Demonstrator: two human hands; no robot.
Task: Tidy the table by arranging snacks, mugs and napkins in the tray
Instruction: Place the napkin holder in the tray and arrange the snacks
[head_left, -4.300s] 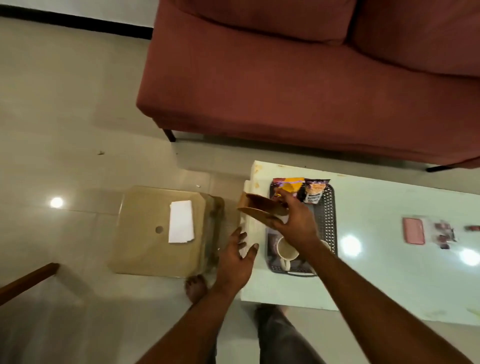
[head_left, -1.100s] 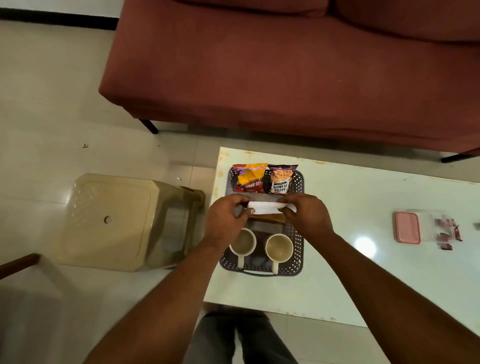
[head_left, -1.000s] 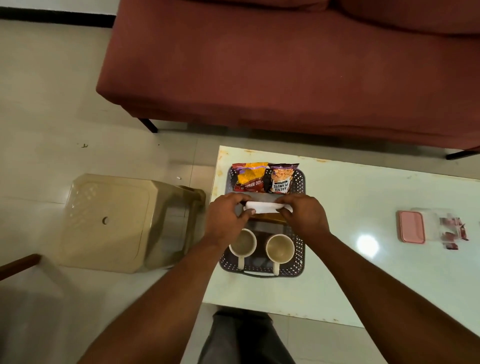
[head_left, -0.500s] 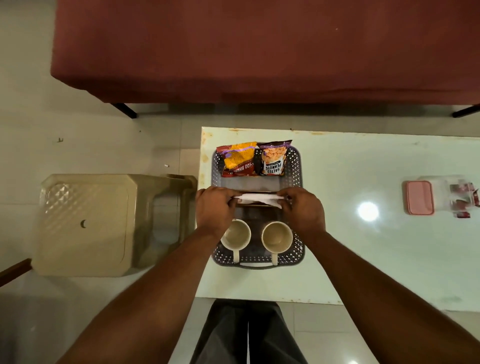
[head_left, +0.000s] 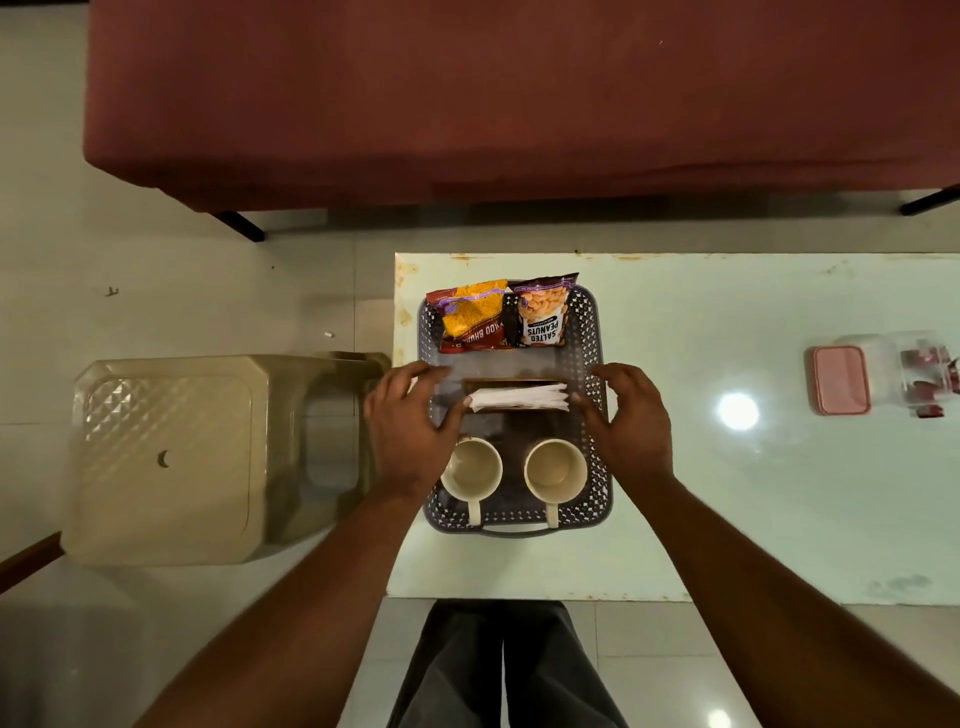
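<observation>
A dark perforated tray (head_left: 597, 332) sits at the left end of the pale table (head_left: 727, 509). At its far end lie two snack packets: an orange one (head_left: 470, 322) and a salted peanuts one (head_left: 543, 317). White napkins (head_left: 517, 399) stand in a wooden holder (head_left: 511, 383) across the tray's middle. Two cream mugs, the left mug (head_left: 471, 469) and the right mug (head_left: 555, 470), stand at the near end, handles toward me. My left hand (head_left: 410, 428) and my right hand (head_left: 626, 421) hover at either side of the napkins, fingers spread, thumbs near the napkin ends.
A beige plastic stool (head_left: 166, 457) stands on the floor left of the table. A red sofa (head_left: 519, 93) runs along the far side. A pink-lidded box (head_left: 840, 387) and a clear container with small red items (head_left: 927, 382) rest at the table's right.
Both hands held the napkins over the holder before; now they have let go and spread apart to the tray's sides. The napkins rest in the holder. The camera tilted further down.
</observation>
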